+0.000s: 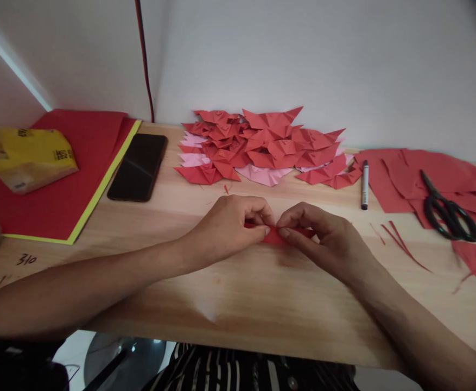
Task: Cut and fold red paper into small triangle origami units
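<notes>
A small piece of red paper [276, 237] is pinched between both hands, low over the middle of the wooden table. My left hand [241, 220] grips its left part between thumb and fingers. Close beside it, my right hand [323, 231] pinches the paper near its upper middle, the two sets of fingertips almost touching. Most of the paper is hidden behind the fingers, so its folds cannot be made out. Behind the hands lies a pile of folded red and pink paper shapes [270, 144] with pointed ends.
Left on the table [205, 326] are a black phone [139, 167], red sheets [95, 146] with a yellow edge, and a yellow packet [32, 157]. Rightward lie a marker [365, 184], red paper pieces [400, 187], black-handled scissors [449, 214] and thin red strips [404, 247]. A wall stands behind.
</notes>
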`<state>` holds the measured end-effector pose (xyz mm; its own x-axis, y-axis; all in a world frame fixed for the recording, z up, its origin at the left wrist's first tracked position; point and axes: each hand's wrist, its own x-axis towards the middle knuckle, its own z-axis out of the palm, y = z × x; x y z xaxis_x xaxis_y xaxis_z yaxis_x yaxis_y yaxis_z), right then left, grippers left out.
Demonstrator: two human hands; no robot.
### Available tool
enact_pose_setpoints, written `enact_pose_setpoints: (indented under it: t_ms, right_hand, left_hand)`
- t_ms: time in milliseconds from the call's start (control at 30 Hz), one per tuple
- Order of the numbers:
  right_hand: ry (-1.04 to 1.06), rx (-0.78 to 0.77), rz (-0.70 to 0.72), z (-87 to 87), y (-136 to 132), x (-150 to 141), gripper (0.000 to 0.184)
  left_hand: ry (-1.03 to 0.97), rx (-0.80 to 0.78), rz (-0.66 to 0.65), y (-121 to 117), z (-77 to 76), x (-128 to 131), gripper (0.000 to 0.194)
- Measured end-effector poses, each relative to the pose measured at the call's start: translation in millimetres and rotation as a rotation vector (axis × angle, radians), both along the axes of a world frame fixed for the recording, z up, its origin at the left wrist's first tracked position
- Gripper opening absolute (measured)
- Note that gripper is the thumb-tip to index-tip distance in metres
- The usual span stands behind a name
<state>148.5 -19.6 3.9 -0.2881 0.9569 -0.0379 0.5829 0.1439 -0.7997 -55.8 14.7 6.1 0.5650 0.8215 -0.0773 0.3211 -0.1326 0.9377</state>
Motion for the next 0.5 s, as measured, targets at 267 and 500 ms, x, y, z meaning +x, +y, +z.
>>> enact_pose_setpoints:
  t_ms: [267, 500]
  right_hand:
    - [-0.001, -0.007, -0.008, 3.6, -3.0, -1.5, 0.009]
    - [-0.008, -0.022, -0.042, 5.1, -5.8, -5.6, 0.007]
  left_hand:
    - [-0.05, -0.037, -0.006, -2.5, 2.2, 1.7, 0.007]
    - [-0.07, -0.026, 0.001, -3.7, -1.3, 3.3, 0.007]
